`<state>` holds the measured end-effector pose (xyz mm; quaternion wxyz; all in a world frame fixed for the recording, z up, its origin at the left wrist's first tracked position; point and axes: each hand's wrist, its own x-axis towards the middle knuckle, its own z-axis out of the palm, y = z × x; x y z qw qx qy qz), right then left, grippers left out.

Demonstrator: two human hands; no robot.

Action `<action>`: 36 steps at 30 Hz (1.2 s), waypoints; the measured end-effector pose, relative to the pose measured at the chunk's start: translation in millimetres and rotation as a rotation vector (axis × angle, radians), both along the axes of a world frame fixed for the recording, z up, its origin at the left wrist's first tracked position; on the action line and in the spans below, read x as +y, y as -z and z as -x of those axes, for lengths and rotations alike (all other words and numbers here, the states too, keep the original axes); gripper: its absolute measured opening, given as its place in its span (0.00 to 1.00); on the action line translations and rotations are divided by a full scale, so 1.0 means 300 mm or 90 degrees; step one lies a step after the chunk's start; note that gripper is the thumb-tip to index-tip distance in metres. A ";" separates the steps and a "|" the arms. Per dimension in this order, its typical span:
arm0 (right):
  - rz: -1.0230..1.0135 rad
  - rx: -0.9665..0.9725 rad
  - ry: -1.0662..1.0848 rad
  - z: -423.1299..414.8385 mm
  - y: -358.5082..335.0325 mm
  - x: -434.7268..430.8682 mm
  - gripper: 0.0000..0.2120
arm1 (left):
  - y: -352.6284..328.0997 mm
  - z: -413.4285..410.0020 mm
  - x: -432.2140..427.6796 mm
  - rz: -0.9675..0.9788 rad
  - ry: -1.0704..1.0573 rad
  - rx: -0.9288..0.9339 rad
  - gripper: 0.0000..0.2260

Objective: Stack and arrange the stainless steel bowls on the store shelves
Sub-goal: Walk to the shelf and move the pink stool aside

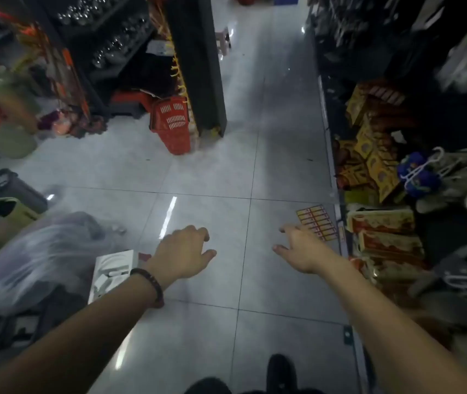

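Head view: at your far left a dark bin stands on the tiled floor, with a heap of clear plastic bags just below it. Higher up, the stainless steel bowls show as blurred rows of shiny round shapes on the dark shelves, well apart from both of your hands. A white box lies beside the bags, near your left wrist, which wears a dark beaded bracelet. Your left hand hangs palm down over the floor, its fingers loosely curled and holding nothing. Beyond it a red basket leans at the foot of the shelf end. Your right hand reaches out over the tiles, fingers relaxed and slightly spread, also holding nothing. Just beside its fingertips a yellow card lies flat on the floor. Yellow boxes crowd the low shelf at your right.
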<state>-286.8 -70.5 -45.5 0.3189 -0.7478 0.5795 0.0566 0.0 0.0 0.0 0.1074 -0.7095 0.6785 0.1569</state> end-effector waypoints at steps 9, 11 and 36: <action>-0.010 0.023 -0.019 0.028 0.020 -0.305 0.33 | -0.003 0.054 -0.344 0.003 0.005 0.007 0.25; -0.012 0.028 -0.024 -0.001 0.038 -0.412 0.33 | 0.009 0.012 -0.442 0.017 0.002 0.020 0.24; -0.094 0.069 0.035 -0.209 0.210 -1.865 0.35 | 0.196 -0.222 -2.042 -0.050 0.079 0.042 0.23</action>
